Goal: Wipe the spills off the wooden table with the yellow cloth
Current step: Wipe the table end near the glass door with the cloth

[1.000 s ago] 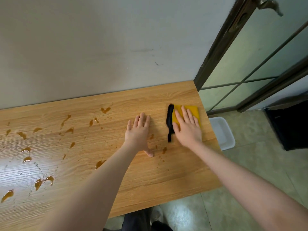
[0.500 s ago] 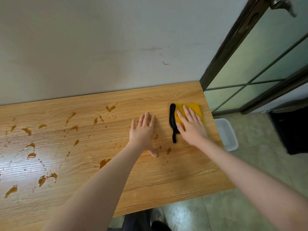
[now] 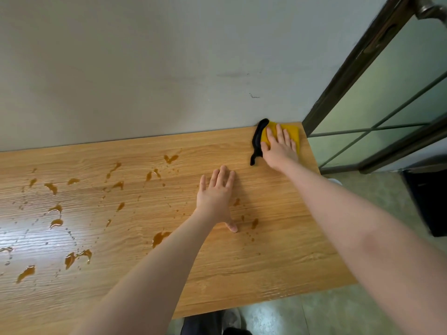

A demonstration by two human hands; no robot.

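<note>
The yellow cloth (image 3: 294, 131) with a black edge lies at the far right corner of the wooden table (image 3: 278, 267), against the wall. My right hand (image 3: 279, 147) presses flat on it with straight fingers. My left hand (image 3: 216, 197) rests flat on the tabletop, palm down, a little nearer and to the left of the cloth. Brown spills (image 3: 160, 238) are scattered over the left and middle of the table, with small drops (image 3: 254, 223) beside my left thumb.
A grey wall (image 3: 169, 68) runs along the table's far edge. A dark-framed glass door (image 3: 387, 97) stands to the right. A dark object (image 3: 428, 201) sits on the tiled floor at the right edge.
My right hand has slid the cloth away from me to the table's far right corner. My left hand has stayed in place on the table.
</note>
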